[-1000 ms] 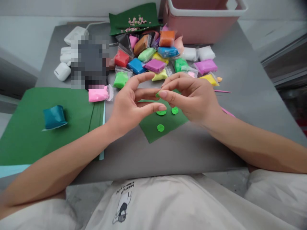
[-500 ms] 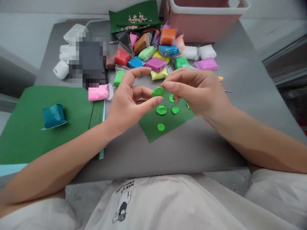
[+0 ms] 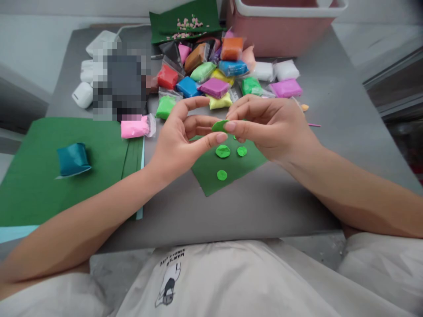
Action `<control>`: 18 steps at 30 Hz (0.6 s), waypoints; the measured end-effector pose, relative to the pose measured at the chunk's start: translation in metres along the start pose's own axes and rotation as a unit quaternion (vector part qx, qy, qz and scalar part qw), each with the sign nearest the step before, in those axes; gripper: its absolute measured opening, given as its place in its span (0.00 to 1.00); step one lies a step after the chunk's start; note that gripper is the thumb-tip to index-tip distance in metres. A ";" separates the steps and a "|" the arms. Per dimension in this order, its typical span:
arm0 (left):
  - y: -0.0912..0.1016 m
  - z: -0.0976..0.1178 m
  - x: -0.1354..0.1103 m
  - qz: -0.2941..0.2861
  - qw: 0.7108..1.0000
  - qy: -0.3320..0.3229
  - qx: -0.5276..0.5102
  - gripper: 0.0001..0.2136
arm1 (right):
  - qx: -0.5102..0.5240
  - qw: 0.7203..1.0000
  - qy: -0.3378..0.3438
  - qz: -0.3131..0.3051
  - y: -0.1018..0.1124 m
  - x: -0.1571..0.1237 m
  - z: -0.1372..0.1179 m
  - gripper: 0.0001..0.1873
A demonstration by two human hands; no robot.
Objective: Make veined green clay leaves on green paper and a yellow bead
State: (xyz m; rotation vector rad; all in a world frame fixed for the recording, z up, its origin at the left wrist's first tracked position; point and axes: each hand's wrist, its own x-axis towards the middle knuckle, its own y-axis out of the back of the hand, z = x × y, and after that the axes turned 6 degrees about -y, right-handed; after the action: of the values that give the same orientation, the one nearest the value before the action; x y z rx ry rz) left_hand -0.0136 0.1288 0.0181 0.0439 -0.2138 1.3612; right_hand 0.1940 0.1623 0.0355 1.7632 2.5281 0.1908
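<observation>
A flat green clay disc (image 3: 219,126) is held up between my two hands, tilted so that it looks thin. My right hand (image 3: 276,125) pinches its right edge between thumb and fingers. Around its left side curl the thumb and middle fingers of my left hand (image 3: 183,141), the index finger raised clear; the thumb tip is just below the disc. Beneath lies a dark green sheet (image 3: 208,185) bearing several more clay discs, among them a larger one (image 3: 223,151) and two smaller ones (image 3: 242,151). My right hand partly hides others.
Colourful clay packets (image 3: 214,88) are heaped at the back, before a pink bin (image 3: 280,35) and a green sheet with pink bits (image 3: 158,28). On the left, green paper (image 3: 29,176) carries a teal packet (image 3: 74,159). A pink packet (image 3: 135,127) lies by its corner.
My right fingers have closed onto the disc's right edge, where before they were just beside it. The disc has tipped from facing me to a slanted, narrower view.
</observation>
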 end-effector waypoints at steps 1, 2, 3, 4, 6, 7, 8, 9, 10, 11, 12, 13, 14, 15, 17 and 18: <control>0.000 -0.001 0.000 0.004 1.000 0.004 -0.008 0.35 | 0.006 1.000 0.002 0.003 -0.001 0.000 0.000 0.23; 0.001 -0.002 0.000 0.011 1.000 0.009 -0.013 0.34 | 0.010 1.000 0.003 0.006 -0.001 0.000 0.001 0.23; 0.001 -0.002 0.000 0.020 1.000 0.013 -0.015 0.33 | 0.010 1.000 0.006 0.009 -0.002 0.000 0.001 0.23; 0.001 -0.002 0.000 0.030 0.999 0.014 -0.015 0.33 | 0.005 1.000 0.009 0.012 -0.002 -0.001 0.000 0.23; 0.001 -0.001 0.000 0.049 0.999 0.010 -0.006 0.33 | -0.016 1.000 0.016 0.021 -0.001 -0.001 -0.003 0.22; 0.002 0.000 0.001 0.057 0.998 0.005 0.000 0.33 | -0.029 0.999 0.018 0.024 0.000 -0.002 -0.005 0.22; 0.002 0.001 0.001 0.061 0.998 0.000 0.007 0.33 | -0.041 0.999 0.018 0.029 0.002 -0.002 -0.007 0.21; 0.002 0.002 0.001 0.062 0.998 -0.003 0.016 0.34 | -0.050 0.998 0.014 0.032 0.003 -0.003 -0.010 0.21; 0.002 0.003 0.001 0.059 0.998 -0.004 0.025 0.34 | -0.054 0.998 0.008 0.033 0.004 -0.003 -0.012 0.21; 0.001 0.004 0.001 0.054 0.998 -0.004 0.033 0.35 | -0.055 0.998 0.001 0.029 0.005 -0.003 -0.013 0.21; 0.001 0.005 0.001 0.047 0.998 -0.001 0.038 0.35 | -0.052 0.998 -0.003 0.021 0.006 -0.003 -0.014 0.22; 0.000 0.006 0.001 0.039 0.999 0.004 0.037 0.36 | -0.047 0.999 -0.006 0.011 0.006 -0.003 -0.014 0.21; 0.000 0.006 0.000 0.032 0.999 0.008 0.033 0.37 | -0.043 0.999 -0.007 -0.001 0.007 -0.002 -0.014 0.21; -0.001 0.007 0.000 0.026 0.999 0.013 0.026 0.38 | -0.038 0.999 -0.008 -0.012 0.007 -0.001 -0.013 0.20; -0.003 0.009 0.000 0.018 1.000 0.021 0.011 0.39 | -0.027 0.999 -0.009 -0.020 0.006 0.000 -0.012 0.19; -0.004 0.010 0.000 0.018 1.000 0.023 0.006 0.39 | -0.022 1.000 -0.010 -0.017 0.005 0.000 -0.011 0.19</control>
State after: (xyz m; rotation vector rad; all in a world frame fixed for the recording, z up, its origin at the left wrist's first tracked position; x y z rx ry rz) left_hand -0.0108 0.1266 0.0280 0.0193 -0.1692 1.3976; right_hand 0.1978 0.1636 0.0467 1.6961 2.5171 0.2242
